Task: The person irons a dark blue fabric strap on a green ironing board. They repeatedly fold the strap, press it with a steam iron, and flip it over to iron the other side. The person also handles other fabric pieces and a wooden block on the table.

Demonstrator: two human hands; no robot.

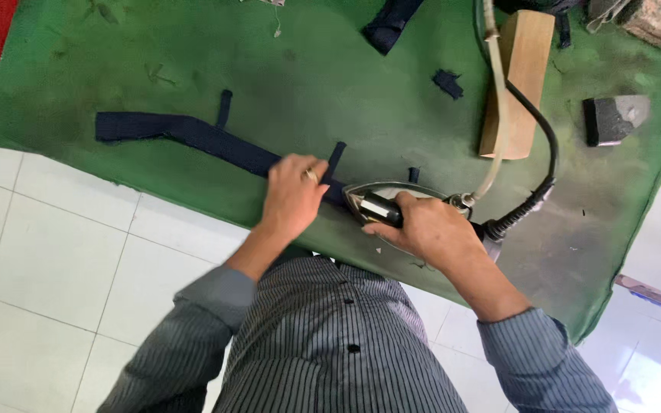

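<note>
Under the right hand [422,229], the iron [380,205] half hidden.

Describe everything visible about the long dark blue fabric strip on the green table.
The dark blue fabric strip lies flat across the green padded table, running from the left toward the iron. It looks like woven cloth, with short tabs sticking up from its edge. The left hand presses on its right part; the iron, gripped by the right hand, covers its end.

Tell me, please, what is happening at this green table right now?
A person is pressing a long navy fabric strip on the green padded table. The left hand holds the strip flat, while the right hand grips the handle of a steam iron at the strip's end. A wooden block lies nearby.
</note>
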